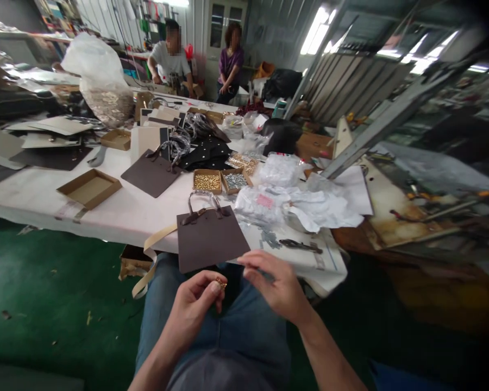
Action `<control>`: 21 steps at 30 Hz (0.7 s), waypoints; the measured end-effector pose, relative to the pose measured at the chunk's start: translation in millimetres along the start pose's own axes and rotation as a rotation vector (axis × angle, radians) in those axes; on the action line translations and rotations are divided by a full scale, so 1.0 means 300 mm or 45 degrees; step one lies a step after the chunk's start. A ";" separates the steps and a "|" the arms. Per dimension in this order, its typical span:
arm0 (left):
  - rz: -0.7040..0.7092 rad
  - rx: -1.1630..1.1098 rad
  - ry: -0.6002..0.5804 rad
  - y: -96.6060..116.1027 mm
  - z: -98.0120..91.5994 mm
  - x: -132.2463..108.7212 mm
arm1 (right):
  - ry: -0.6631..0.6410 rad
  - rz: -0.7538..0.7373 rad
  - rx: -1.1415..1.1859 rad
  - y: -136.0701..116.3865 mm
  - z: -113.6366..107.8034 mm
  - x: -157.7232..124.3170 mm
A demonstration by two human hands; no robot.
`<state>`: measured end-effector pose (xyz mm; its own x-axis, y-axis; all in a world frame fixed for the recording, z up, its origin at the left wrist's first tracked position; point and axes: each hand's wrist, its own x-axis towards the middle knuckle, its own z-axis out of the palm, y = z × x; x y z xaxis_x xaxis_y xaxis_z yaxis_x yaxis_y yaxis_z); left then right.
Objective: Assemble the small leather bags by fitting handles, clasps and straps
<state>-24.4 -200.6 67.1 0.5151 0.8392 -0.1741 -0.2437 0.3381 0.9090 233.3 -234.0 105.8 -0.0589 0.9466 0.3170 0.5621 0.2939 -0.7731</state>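
Note:
Above my lap, my left hand [199,297] is closed, with small gold metal pieces [221,283] between thumb and fingers. To its right, my right hand [275,282] is raised with thumb and fingers drawn together near the corner of a dark brown bag panel [212,239]; whatever it may pinch is too small to make out. The panel lies at the table's front edge, its near end jutting over my knees. On its top edge is a plastic-wrapped handle [204,199]. A beige strip [152,239] trails from the panel's left side towards the floor.
Open boxes of gold fittings [207,181] and silver fittings [234,181] stand behind the panel. Plastic bags [264,203] and black-handled pliers [300,246] lie right. Another brown panel [151,174] and an open carton [89,189] are left. Two people [230,62] are at the back.

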 end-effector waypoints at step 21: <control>-0.041 -0.094 0.024 -0.041 0.059 0.036 | 0.578 0.370 -0.574 0.548 -0.341 -0.140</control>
<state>-1.2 -203.2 60.7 0.5082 0.8352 -0.2102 -0.2879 0.3948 0.8725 412.6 -238.9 21.7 0.4405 0.8007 0.4059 0.7960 -0.1394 -0.5890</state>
